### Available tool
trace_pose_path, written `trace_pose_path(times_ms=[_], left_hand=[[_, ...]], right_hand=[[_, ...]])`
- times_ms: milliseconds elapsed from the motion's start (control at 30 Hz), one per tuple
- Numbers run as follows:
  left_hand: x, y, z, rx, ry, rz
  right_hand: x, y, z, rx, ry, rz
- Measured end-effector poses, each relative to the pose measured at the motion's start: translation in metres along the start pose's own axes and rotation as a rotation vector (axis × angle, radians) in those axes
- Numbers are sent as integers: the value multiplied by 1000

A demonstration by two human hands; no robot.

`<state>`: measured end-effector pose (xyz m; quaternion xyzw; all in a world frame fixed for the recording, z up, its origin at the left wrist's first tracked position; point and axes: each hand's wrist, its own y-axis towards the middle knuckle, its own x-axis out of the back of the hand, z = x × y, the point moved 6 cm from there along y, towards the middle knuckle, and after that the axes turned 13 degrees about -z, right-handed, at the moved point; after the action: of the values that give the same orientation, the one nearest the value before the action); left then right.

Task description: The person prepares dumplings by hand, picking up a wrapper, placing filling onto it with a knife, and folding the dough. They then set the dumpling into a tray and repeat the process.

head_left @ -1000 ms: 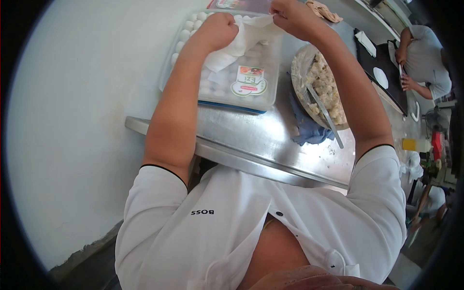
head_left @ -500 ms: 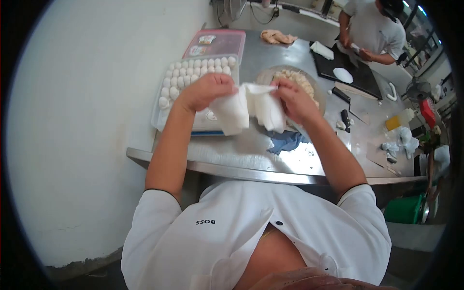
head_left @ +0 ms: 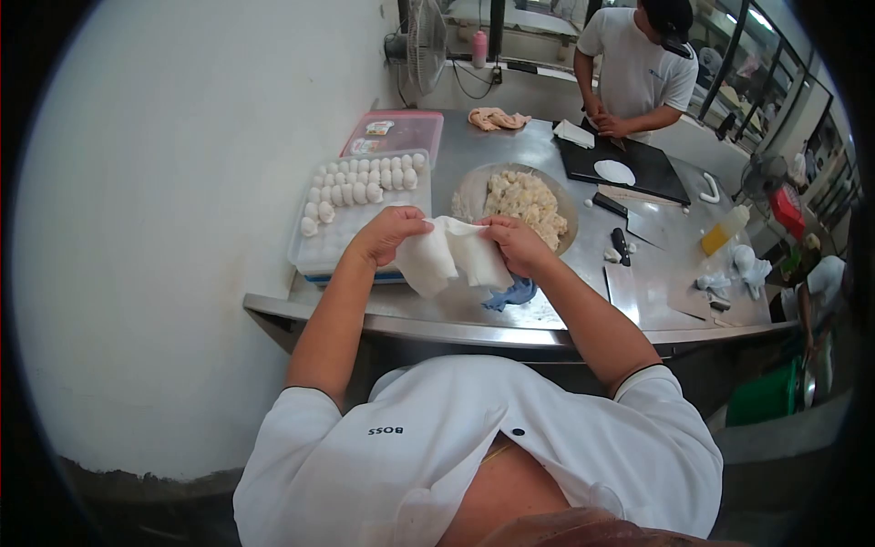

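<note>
My left hand [head_left: 392, 232] pinches one top corner of a white cloth [head_left: 427, 262], limp and sagging in the middle. On its other side, my right hand [head_left: 516, 244] grips the second top edge, so the cloth hangs in two flaps between them. Both hands are raised above the front of the steel table. Just left of my left hand is a plastic tray [head_left: 342, 248] with rows of small white balls [head_left: 357, 192], perhaps dumplings. Beyond my right hand stands a wide round bowl [head_left: 468, 190] holding a chunky pale filling [head_left: 526, 202]. A blue cloth [head_left: 513, 294] lies beneath my right hand.
Cleavers [head_left: 623, 287] and knives lie at the right, near a bottle of yellow liquid [head_left: 725, 230]. Across the table, a co-worker [head_left: 638, 73] stands at a black cutting board [head_left: 652, 175] bearing a white disc [head_left: 614, 172]. A wall [head_left: 200, 228] rises at left.
My view has tilted up, showing more of the far side. Both hands still hold the white cloth, its flaps now closer together. The co-worker's hands have come down to the board.
</note>
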<state>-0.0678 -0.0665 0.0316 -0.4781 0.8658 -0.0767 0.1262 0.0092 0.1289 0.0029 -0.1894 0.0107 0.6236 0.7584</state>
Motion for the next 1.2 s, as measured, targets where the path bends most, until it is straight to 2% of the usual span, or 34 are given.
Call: trace_pose_path(times_ms=[167,367,433,467,533,567,600,667,700,767,833,900,1000,1067,1100,1167,1200], left_hand=[[1,1,0,-18,-85,8],[10,3,-7,-76,-2,9],[15,0,-20,-135,263,-15],[19,-2,-30,-134,263,-13],[24,-12,-51,-246,469,12],[27,-18,-56,-221,464,21],[34,-23,-64,-242,581,-14],[57,-11,-72,-307,754,-21],[69,-6,-66,-326,796,5],[95,7,-53,-209,846,-3],[120,24,-33,-57,817,-15],[130,34,-17,-48,736,-10],[128,42,-10,1,613,14],[121,36,-12,61,649,52],[120,35,-10,92,690,73],[122,42,1,100,704,135],[120,43,5,99,725,193]], right_hand=[[18,12,-2,-22,108,0],[19,8,3,-49,142,15],[9,0,8,-63,157,26],[3,-1,11,-72,170,38],[-6,6,15,-64,159,72],[-11,9,13,-62,146,106],[-14,14,10,-87,155,92],[-25,31,23,54,90,55],[-43,20,32,-33,47,-4],[-58,33,21,-156,38,-19],[-50,76,-18,-183,-73,24],[-45,91,-36,-207,-208,-20],[-42,90,-35,-229,-237,-34],[-39,95,-27,-108,-361,-7],[-41,93,-23,-124,-359,-13],[-47,87,-6,134,-680,-31],[-49,87,-8,163,-735,-52]])
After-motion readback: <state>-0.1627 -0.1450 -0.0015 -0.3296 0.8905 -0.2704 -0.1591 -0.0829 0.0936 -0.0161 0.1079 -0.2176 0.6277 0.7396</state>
